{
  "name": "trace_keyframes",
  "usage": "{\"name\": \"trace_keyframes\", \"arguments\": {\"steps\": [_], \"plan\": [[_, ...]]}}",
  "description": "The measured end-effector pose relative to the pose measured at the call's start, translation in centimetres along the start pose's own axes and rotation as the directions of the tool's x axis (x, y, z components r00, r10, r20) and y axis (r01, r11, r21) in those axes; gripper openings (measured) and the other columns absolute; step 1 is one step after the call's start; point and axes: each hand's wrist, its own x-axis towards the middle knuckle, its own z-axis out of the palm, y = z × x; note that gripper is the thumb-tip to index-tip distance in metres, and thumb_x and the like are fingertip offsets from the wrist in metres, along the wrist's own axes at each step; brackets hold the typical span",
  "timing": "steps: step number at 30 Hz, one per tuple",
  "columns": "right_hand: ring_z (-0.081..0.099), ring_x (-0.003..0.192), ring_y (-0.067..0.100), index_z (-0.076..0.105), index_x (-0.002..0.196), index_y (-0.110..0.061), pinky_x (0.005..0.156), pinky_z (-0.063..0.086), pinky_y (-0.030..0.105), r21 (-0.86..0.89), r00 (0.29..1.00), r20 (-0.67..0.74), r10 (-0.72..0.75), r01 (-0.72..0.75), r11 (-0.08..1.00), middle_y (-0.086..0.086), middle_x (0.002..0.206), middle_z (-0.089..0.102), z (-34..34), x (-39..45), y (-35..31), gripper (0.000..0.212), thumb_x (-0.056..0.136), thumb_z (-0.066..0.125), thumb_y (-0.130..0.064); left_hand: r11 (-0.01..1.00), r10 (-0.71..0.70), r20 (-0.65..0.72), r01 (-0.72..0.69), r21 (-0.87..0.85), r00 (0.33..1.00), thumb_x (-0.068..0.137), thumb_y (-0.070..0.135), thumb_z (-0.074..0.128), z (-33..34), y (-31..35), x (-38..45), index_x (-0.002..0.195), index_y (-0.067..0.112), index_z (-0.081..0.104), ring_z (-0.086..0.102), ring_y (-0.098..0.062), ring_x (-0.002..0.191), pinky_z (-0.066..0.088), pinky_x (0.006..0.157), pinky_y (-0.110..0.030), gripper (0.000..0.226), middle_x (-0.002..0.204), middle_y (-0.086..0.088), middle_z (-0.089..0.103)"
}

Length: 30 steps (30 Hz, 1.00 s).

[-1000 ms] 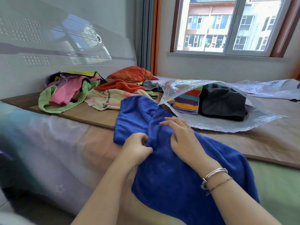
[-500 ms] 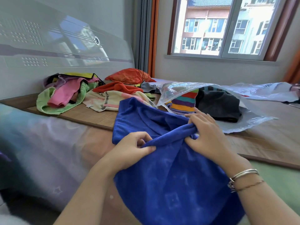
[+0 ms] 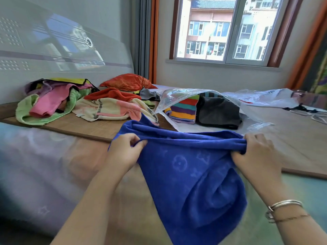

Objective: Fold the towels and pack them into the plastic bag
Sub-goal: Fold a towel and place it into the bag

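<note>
No text can be read. The second plastic bag (image 3: 261, 98) at the back carries red and dark print, too blurred to make out. The blue towel (image 3: 192, 174) bears only woven flower-like motifs.

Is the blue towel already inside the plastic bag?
No, the blue towel is held up in front of the plastic bag by the left hand and right hand.
</note>
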Motion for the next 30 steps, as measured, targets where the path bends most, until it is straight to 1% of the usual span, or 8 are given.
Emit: {"name": "trace_keyframes", "arguments": {"steps": [4, 8, 10, 12, 15, 19, 23, 30], "plan": [[0.047, 0.106, 0.033, 0.056, 0.084, -0.017, 0.088, 0.038, 0.04, 0.211, 0.979, 0.046, -0.2, 0.187, 0.96, 0.001, 0.098, 0.051, 1.0, 0.1, -2.0, 0.03, 0.056, 0.045, -0.013, 0.975, -0.024, -0.134, -0.006, -0.223, 0.991, 0.092, 0.025, 0.063, 1.2, 0.7, 1.1, 0.075, 0.006, 0.062, 0.045, -0.015, 0.057, 0.038, 0.056, -0.03, 0.026, 0.058, 0.002, 0.051], [0.041, 0.13, 0.016, 0.062, 0.074, -0.022, 0.117, 0.017, 0.042, 0.388, 0.963, 0.031, -0.269, 0.237, 0.891, -0.011, 0.101, 0.057, 1.8, 1.1, -5.9, 0.024, 0.064, 0.042, -0.014, 0.915, -0.137, -0.049, 0.107, -0.389, 0.989, 0.092, 0.024, 0.064, 1.7, 0.6, 1.7, 0.087, 0.006, 0.07, 0.055, -0.014, 0.07, 0.042, 0.066, -0.028, 0.02, 0.073, -0.003, 0.064], [0.055, 0.11, 0.015, 0.063, 0.072, -0.019, 0.106, 0.03, 0.034, 0.518, 0.972, 0.095, -0.214, 0.136, 0.845, -0.01, 0.089, 0.063, 2.2, 1.9, -7.8, 0.024, 0.072, 0.039, -0.021, 0.887, -0.219, 0.047, 0.219, -0.406, 0.975, 0.094, 0.024, 0.06, 1.6, 0.2, 2.2, 0.093, 0.007, 0.071, 0.057, -0.018, 0.077, 0.044, 0.072, -0.033, 0.02, 0.08, -0.005, 0.065], [0.057, 0.082, 0.021, 0.063, 0.078, -0.013, 0.076, 0.042, 0.035, 0.568, 0.981, 0.12, -0.151, 0.057, 0.821, -0.004, 0.074, 0.061, 3.0, 2.7, -9.0, 0.029, 0.086, 0.039, -0.027, 0.845, -0.286, 0.169, 0.331, -0.419, 0.943, 0.098, 0.017, 0.052, 1.4, -0.3, 2.7, 0.099, 0.005, 0.07, 0.059, -0.025, 0.087, 0.047, 0.081, -0.04, 0.021, 0.091, -0.012, 0.067], [0.058, 0.091, 0.024, 0.06, 0.104, -0.016, 0.071, 0.041, 0.033, 0.418, 0.968, 0.213, -0.13, 0.03, 0.908, 0.001, 0.099, 0.065, 5.2, 4.0, -9.1, 0.023, 0.099, 0.041, -0.027, 0.804, -0.293, 0.265, 0.386, -0.451, 0.919, 0.098, 0.006, 0.046, 1.2, -0.8, 2.8, 0.098, -0.001, 0.067, 0.059, -0.03, 0.092, 0.047, 0.088, -0.046, 0.022, 0.098, -0.021, 0.065], [0.057, 0.11, 0.031, 0.049, 0.126, -0.02, 0.086, 0.044, 0.037, 0.274, 0.928, 0.363, -0.084, -0.02, 0.961, 0.009, 0.124, 0.061, 8.2, 5.3, -8.5, 0.03, 0.097, 0.044, -0.022, 0.903, -0.24, 0.076, 0.251, -0.348, 0.968, 0.091, 0.01, 0.06, 1.1, -1.2, 2.7, 0.083, 0.007, 0.069, 0.056, -0.021, 0.074, 0.047, 0.074, -0.036, 0.012, 0.076, -0.005, 0.065], [0.057, 0.107, 0.032, 0.049, 0.121, -0.019, 0.088, 0.042, 0.04, 0.142, 0.91, 0.41, -0.052, -0.008, 0.99, 0.009, 0.114, 0.065, 9.3, 5.7, -8.6, 0.028, 0.094, 0.047, -0.027, 0.966, -0.174, -0.136, 0.142, -0.218, 0.975, 0.084, 0.014, 0.071, 1.3, -0.9, 2.4, 0.074, 0.019, 0.06, 0.06, -0.014, 0.069, 0.05, 0.069, -0.032, 0.016, 0.072, 0.004, 0.066], [0.059, 0.101, 0.023, 0.065, 0.094, -0.026, 0.089, 0.031, 0.04, 0.049, 0.851, 0.491, -0.186, 0.186, 0.981, -0.003, 0.097, 0.067, 6.9, 4.8, -9.0, 0.023, 0.091, 0.053, -0.046, 0.97, -0.106, -0.139, 0.071, -0.234, 0.985, 0.085, 0.017, 0.071, 2.2, 0.8, 2.4, 0.075, 0.019, 0.062, 0.057, -0.001, 0.075, 0.04, 0.064, -0.012, 0.013, 0.076, 0.011, 0.063]]}}
